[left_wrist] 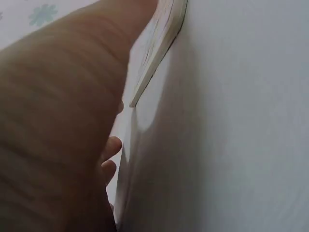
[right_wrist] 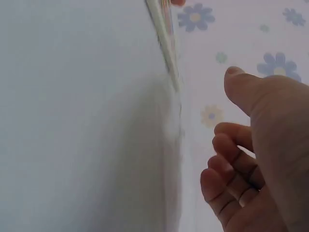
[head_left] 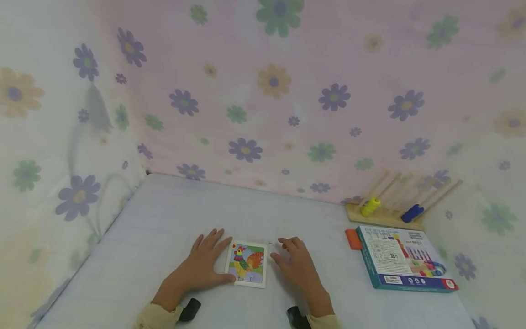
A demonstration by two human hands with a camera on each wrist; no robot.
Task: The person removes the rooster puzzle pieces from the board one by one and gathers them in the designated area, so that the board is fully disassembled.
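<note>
A small square picture puzzle (head_left: 245,264) with a colourful rooster and a pale frame lies flat on the white table, between the two hands. My left hand (head_left: 205,262) spreads its fingers along the puzzle's left side, with the thumb tip at its lower left edge. Off the puzzle's right side, my right hand (head_left: 297,265) hovers with loosely bent fingers and nothing in them. In the right wrist view the thumb and fingers of the right hand (right_wrist: 246,159) stand apart. The puzzle's edge (left_wrist: 157,60) shows beside the left hand in the left wrist view.
At the right lies a boxed toy set (head_left: 407,258), with an orange block (head_left: 353,239) at its left side. Behind it stands a wooden peg rack (head_left: 386,218) bearing yellow beads (head_left: 370,207) and blue beads (head_left: 412,213). Flower-patterned cloth (head_left: 246,114) walls the table.
</note>
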